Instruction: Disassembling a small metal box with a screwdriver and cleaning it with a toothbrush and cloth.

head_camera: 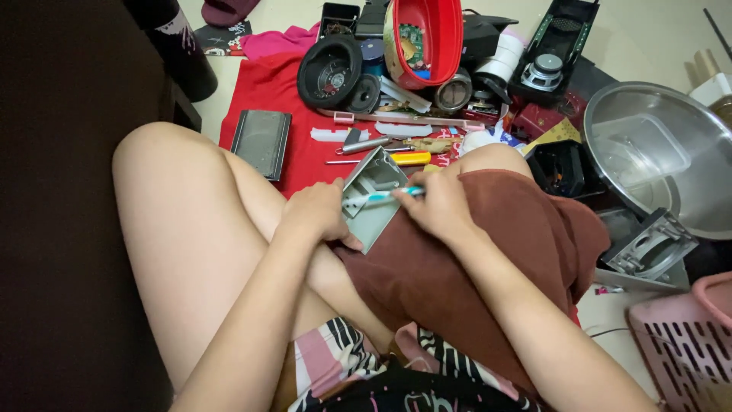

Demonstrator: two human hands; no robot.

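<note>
Head view, left hand (pixel 316 214) gripping one grey casing (pixel 371 200), right hand (pixel 438 204) gripping one toothbrush (pixel 379 197)

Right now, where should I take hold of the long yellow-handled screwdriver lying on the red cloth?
Grip the yellow-handled screwdriver by its thick yellow handle, coming from above. It lies flat and crosswise on the red cloth, handle toward the brown-draped knee, thin metal shaft pointing the other way.

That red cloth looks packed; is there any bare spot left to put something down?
Some. The red cloth is bare between the grey panel and the screwdrivers, and below the black speaker. Pale floor shows top right. From the red bowl to the metal basin it is crowded.
</note>
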